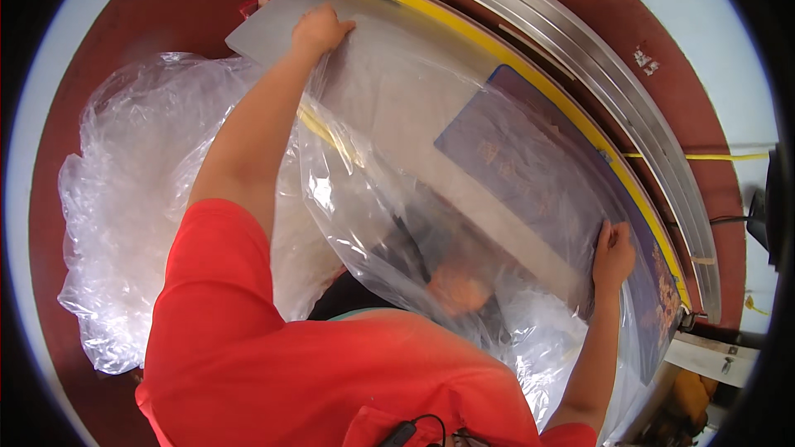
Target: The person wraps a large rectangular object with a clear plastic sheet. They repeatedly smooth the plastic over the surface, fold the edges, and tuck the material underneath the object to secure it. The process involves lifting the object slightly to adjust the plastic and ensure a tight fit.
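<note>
A wide sheet of clear plastic film stretches between my two hands over a grey metal tabletop. At the far left, my left hand is closed on the film's edge, low over the tabletop. My right hand pinches the film at the right, close to the table's far edge. Beneath the film lies a dark blue-edged sheet, seen hazily through it. The near part of the film hangs in folds over the table's front edge and against my body.
A large crumpled heap of clear plastic sits on the left. A yellow strip runs along the tabletop's far edge, with a curved-looking metal rail behind it. Red floor surrounds the table. A yellow cord stretches off to the right.
</note>
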A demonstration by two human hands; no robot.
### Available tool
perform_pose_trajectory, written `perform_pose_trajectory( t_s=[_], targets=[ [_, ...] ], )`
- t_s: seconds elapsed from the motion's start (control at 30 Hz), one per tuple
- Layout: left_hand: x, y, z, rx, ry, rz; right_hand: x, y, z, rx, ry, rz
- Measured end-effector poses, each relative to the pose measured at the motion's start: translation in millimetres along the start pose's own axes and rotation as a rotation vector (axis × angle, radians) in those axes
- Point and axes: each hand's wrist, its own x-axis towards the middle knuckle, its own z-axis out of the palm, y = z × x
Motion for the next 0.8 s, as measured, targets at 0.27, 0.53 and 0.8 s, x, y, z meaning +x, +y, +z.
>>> perform_pose_trajectory(
  t_s=[0.27,0.53,0.8],
  targets=[
    [49.4,-7.9,0.0,-0.568,-0.647,-0.327,-1.9,-0.6,1.9,0.061,-0.017,0.072],
    [45.1,0.4,23.3,-0.260,-0.323,-0.130,-2.8,-4.3,-1.6,0.053,0.008,0.083],
    [47.6,-60.8,38.5,0.369,-0.062,0.013,-59.9,21.7,-76.1,0.707,-0.959,0.357]
  ],
)
